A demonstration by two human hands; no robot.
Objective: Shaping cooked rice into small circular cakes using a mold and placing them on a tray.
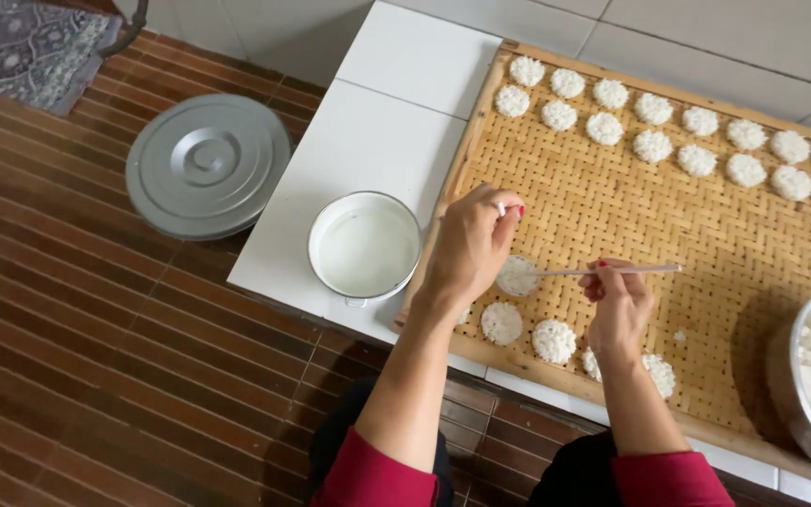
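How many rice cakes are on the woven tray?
20 rice cakes: sixteen in two far rows, one at the left hand, three along the near edge; the hands may hide more.

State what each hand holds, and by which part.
Right hand pinches a thin pale stick near its middle. Left hand grips a small round ring mould at its rim.

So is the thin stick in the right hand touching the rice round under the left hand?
Touching. In the head view, the stick held by the right hand ends on the rice round beneath the left hand, with no gap visible.
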